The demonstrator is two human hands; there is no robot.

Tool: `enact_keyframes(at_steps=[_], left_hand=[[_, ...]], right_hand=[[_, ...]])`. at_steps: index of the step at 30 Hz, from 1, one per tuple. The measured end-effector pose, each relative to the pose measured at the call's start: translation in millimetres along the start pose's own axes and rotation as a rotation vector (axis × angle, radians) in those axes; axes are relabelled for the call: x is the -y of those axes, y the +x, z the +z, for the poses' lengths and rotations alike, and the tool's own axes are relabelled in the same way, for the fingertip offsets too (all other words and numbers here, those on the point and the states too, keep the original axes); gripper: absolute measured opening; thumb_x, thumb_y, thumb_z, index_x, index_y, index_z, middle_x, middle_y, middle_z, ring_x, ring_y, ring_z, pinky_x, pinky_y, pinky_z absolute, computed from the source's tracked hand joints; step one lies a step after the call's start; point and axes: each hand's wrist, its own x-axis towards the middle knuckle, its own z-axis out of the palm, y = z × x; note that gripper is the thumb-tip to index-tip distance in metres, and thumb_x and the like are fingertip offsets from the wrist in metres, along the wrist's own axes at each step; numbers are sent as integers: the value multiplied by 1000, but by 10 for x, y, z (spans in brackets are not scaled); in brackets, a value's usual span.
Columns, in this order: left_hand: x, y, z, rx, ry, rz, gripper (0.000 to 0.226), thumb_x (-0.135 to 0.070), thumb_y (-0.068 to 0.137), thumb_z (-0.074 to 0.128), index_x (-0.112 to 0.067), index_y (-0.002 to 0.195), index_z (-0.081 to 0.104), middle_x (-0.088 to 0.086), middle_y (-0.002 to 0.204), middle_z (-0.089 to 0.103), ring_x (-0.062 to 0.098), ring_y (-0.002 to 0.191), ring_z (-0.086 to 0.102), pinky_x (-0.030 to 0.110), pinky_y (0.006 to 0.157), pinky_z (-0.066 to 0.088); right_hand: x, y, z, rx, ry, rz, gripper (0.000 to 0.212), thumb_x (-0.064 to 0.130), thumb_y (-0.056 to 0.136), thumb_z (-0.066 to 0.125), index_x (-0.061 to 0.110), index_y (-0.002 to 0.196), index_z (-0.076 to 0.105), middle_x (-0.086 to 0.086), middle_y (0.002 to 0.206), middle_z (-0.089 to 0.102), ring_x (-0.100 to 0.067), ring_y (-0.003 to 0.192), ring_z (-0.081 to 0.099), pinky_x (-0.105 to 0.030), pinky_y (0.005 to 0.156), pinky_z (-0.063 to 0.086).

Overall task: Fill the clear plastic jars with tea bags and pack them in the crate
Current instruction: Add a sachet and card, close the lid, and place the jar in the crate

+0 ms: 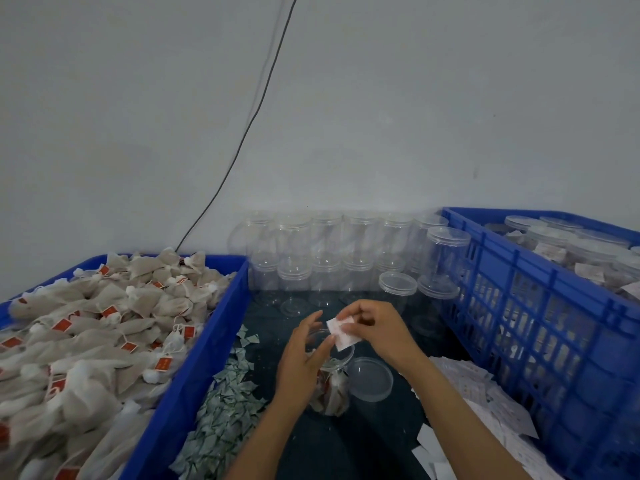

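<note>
paper slip (341,332) pinched by right hand (381,329), seemingly above jar (330,379)

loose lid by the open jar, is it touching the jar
Cannot tell: in the head view the loose lid lies right beside the open jar, but clear plastic hides any gap.

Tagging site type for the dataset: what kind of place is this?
Probably a small manual tea-packing workstation, not a home kitchen. A blue tray heaped with tea bags, rows of empty clear jars against a bare wall, and a blue crate of filled, lidded jars suggest batch packing.
</note>
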Motion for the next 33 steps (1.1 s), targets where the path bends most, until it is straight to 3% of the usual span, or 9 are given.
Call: enact_keyframes(at_steps=[3, 7, 13, 16, 19, 21, 24, 27, 33], left_hand=[[-20, -16, -3, -11, 13, -7, 48, -38, 89, 62, -33, 134, 48, -14, 122, 57, 1, 110, 58, 16, 82, 49], [-13, -32, -2, -24, 20, 32, 28, -26, 92, 62, -25, 119, 57, -8, 119, 60, 6, 112, 58, 31, 94, 50], [-5, -15, 12, -72, 46, -1, 6, -9, 92, 58, -12, 88, 58, -7, 120, 58, 15, 109, 58, 37, 92, 49], [-15, -7, 1, -65, 78, 0, 11, -4, 90, 57, -12, 83, 56, -7, 120, 58, 13, 107, 57, 33, 91, 48], [-52, 18, -36, -25, 148, 6, 16, -2, 88, 58, -13, 78, 55, -8, 123, 57, 1, 101, 55, 17, 83, 44], [-99, 53, -72, 36, 288, 19, 18, -7, 89, 60, -18, 75, 54, -12, 125, 56, -5, 98, 54, 20, 88, 43], [-162, 120, -116, 111, 600, 63, 13, -20, 92, 58, -21, 79, 53, -14, 129, 52, 7, 106, 54, 35, 101, 39], [-168, 180, -125, 154, 791, 96, 14, -26, 94, 51, -14, 89, 57, -11, 134, 50, 15, 116, 46, 31, 98, 33], [-139, 200, -164, 92, 774, 100, 15, -23, 95, 50, -17, 82, 53, -9, 140, 48, 14, 122, 39, 24, 97, 31]], right_hand=[[22, -6, 157, -2, -84, -4, 17, 4, 78, 74, 12, 91, 67, -5, 71, 71, -13, 66, 67, -25, 66, 55], [-6, 2, 237, 63, -280, -33, 7, 6, 85, 67, 11, 89, 69, -3, 81, 73, -12, 75, 69, -26, 74, 57], [-49, -29, 188, 107, -76, -47, 24, 2, 81, 72, 11, 102, 64, -5, 81, 72, 2, 68, 64, -11, 66, 49], [-99, -41, 151, 128, -61, -84, 22, 3, 88, 64, 20, 103, 64, 6, 89, 72, 2, 84, 65, -12, 76, 49], [-239, -73, 97, -94, -19, -79, 29, -4, 92, 53, 19, 106, 63, 8, 109, 65, -2, 106, 59, -19, 94, 47], [-444, -103, 63, -221, -86, 29, 32, -4, 92, 51, 16, 116, 58, 1, 121, 57, -15, 120, 51, -29, 105, 40], [-802, -224, 120, -70, -217, 269, 51, 14, 91, 61, 17, 137, 40, -10, 140, 41, -26, 132, 35, -37, 110, 30], [-1016, -336, 230, 88, -252, 329, 77, 34, 83, 71, 23, 144, 26, -8, 144, 33, -25, 133, 33, -40, 112, 30], [-1119, -368, 371, -83, -364, 284, 100, 40, 70, 80, 21, 148, 19, -7, 148, 27, -23, 134, 33, -35, 111, 28]])
